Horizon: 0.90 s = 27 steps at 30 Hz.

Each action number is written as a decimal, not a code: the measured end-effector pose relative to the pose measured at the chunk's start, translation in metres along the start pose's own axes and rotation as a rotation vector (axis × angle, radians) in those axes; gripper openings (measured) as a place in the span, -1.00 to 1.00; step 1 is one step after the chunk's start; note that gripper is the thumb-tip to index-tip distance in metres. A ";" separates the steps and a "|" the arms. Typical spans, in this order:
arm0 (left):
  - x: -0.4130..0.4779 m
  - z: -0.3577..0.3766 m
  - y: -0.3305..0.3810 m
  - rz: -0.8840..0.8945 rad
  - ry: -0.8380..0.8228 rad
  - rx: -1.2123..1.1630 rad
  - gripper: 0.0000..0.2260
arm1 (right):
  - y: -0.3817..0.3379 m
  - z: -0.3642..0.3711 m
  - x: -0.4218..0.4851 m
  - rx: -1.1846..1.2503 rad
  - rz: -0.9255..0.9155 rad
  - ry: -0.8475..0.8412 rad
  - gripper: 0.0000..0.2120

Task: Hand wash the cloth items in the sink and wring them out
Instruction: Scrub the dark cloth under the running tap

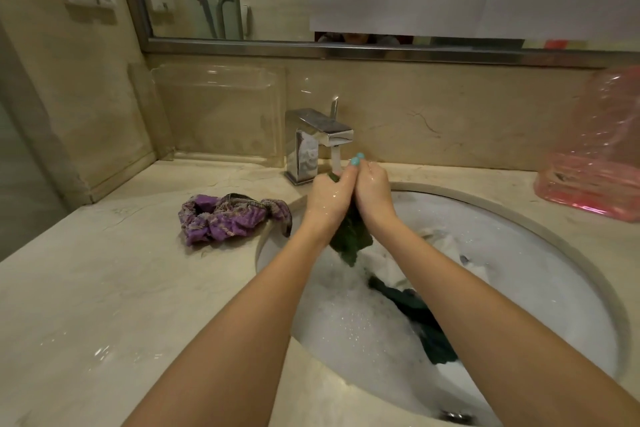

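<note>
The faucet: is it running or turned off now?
Running. A white stream falls from the faucet onto the dark green cloth that the left hand and right hand grip beneath it.

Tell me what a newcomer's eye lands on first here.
The left hand and right hand squeeze a dark green cloth under the running chrome faucet, above a sink full of suds and soaking cloths. A purple patterned cloth lies bunched on the counter to the left; a pink plastic bag sits far right.
</note>
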State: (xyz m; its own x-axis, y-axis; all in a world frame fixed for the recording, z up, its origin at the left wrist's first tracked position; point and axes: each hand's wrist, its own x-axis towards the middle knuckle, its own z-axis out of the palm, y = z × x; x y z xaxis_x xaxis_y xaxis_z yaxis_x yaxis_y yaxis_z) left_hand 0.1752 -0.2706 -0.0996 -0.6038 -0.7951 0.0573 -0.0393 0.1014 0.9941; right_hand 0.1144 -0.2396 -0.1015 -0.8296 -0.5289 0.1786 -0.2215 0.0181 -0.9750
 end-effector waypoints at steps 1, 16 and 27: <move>0.000 -0.002 0.001 -0.025 0.005 -0.056 -0.69 | 0.001 0.000 -0.004 -0.073 -0.039 -0.001 -0.65; 0.008 -0.016 -0.006 -0.222 0.155 -0.779 -0.77 | 0.038 -0.019 -0.017 0.422 0.594 -0.607 -0.31; 0.015 -0.009 -0.014 0.116 0.135 0.045 -0.80 | 0.007 -0.001 -0.025 0.329 0.218 -0.117 -0.79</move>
State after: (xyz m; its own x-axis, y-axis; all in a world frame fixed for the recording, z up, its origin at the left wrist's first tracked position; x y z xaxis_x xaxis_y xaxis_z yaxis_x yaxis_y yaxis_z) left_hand 0.1734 -0.2895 -0.1122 -0.4941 -0.8492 0.1865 -0.0132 0.2218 0.9750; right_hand 0.1328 -0.2258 -0.1131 -0.7712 -0.6356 -0.0346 0.1447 -0.1221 -0.9819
